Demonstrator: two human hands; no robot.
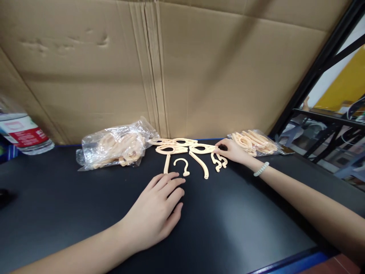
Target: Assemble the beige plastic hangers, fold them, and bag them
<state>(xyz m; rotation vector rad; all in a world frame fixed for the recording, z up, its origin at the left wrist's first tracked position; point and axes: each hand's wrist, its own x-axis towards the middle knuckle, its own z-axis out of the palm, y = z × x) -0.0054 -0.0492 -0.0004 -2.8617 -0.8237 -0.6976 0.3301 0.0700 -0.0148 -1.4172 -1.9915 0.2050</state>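
Note:
Beige plastic folding hanger parts lie on a dark tabletop. My right hand reaches across from the right, its thumb and index finger closed on the end of an oval-looped hanger arm. Just below that hand are two small hooks, partly behind the fingers. My left hand rests on the table, open with fingers apart. Near its fingertips lie a hanger hook and a straight strip. A curved strip sits between my hands. More looped hanger arms overlap behind them.
A clear plastic bag of beige parts stands back left, another bag back right. At far left is a bottle with a red and white label. A cardboard panel closes the back; a black metal rack is at right.

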